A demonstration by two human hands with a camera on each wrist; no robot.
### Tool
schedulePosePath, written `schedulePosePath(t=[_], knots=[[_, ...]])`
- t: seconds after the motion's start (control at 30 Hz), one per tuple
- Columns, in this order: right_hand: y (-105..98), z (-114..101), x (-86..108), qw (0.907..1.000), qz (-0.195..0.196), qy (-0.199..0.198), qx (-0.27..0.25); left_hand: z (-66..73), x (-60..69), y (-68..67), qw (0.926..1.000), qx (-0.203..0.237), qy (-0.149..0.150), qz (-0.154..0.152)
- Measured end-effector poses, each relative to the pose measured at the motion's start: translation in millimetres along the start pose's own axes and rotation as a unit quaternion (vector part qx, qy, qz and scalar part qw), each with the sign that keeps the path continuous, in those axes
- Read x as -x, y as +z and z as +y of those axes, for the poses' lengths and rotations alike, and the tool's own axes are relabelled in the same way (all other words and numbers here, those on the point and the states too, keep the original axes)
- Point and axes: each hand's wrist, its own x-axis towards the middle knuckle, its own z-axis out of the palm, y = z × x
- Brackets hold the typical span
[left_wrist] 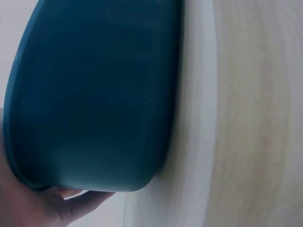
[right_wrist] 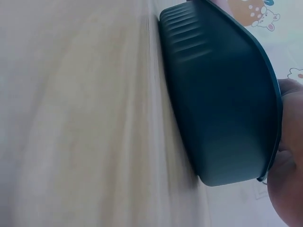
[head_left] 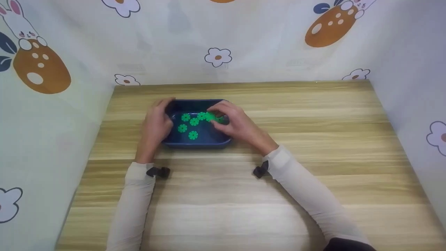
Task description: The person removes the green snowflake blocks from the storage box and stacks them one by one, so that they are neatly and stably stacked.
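Note:
A dark blue plastic bin (head_left: 195, 144) sits on the wooden table, with several green snowflake discs (head_left: 193, 135) scattered over its floor. My left hand (head_left: 155, 120) grips the bin's left end by the rim. In the left wrist view, fingers (left_wrist: 87, 202) show beyond the end wall. Over the bin's right end, my right hand (head_left: 238, 122) pinches at a bright cluster of green discs (head_left: 210, 116) between thumb and fingertips. How many discs it holds, I cannot tell. The right wrist view has the bin's outer wall (right_wrist: 227, 104) hiding the fingertips.
The light wooden tabletop (head_left: 223, 202) reaches around the bin on every side. A printed cloth (head_left: 258, 42) with flowers and rabbits hangs behind the table and along both sides. Small black wrist cameras (head_left: 158, 172) are strapped at both sleeves.

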Motion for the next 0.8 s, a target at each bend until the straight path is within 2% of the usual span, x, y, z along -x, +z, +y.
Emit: schedulePosePath(t=[0.13,0.33,0.6,0.8], knots=[[-0.3,0.9,2.6,0.9996,0.016,0.008,-0.023,0.5,1.0,0.1,1.0000,0.001,-0.001,0.005],[-5.0,0.7,7.0,0.9997,0.012,0.014,-0.017,3.0,1.2,0.7,0.9999,0.006,0.006,0.010],[-19.4,1.5,22.0,0.9999,0.007,-0.002,0.014,2.9,0.5,1.0,0.9999,0.008,0.005,0.006],[-33.6,2.0,32.5,0.9996,0.004,-0.023,0.016,-0.7,0.1,2.9,0.9997,0.008,0.016,0.020]])
